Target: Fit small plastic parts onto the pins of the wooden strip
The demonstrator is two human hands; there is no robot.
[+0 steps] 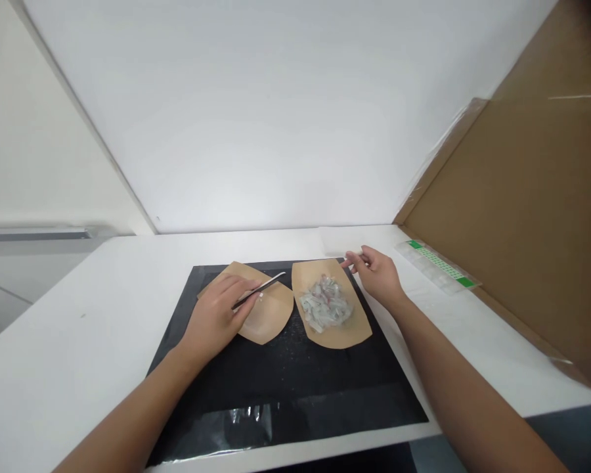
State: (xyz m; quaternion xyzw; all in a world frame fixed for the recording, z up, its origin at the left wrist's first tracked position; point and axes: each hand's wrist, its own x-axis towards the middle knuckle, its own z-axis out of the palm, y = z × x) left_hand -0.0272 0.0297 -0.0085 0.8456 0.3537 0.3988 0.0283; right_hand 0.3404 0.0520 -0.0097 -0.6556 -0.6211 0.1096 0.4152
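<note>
Tweezers (266,284): gripped in the left hand, pointing silver end first away to the right, just past the far edge of the left paper; open or pinched at the end, cannot tell.
Left hand (221,303): closed round the dark shank, poised over the left paper.
White bit (261,295): tiny, close beside the left fingertips, over the left paper; lying there or held, cannot tell.
Left paper (276,314): brown, partly covered by the left hand.
Heap of clear pieces (326,305): piled on the right paper (345,339), crinkled and loosely tangled.
Right hand (378,274): curled by the far right corner of the right paper, fingers drawn together; gripping anything, cannot tell.
Step at the papers: apparently handling small pieces with tweezers.
Next tweezer move: probably calls for a light pinch and steady aim, without dragging neighbouring pieces along.
Black mat (295,381): spread under both papers, on the white desk (54,328).
Green-labelled clear case (436,266): lying on the desk at right, beside the cardboard (522,217).
</note>
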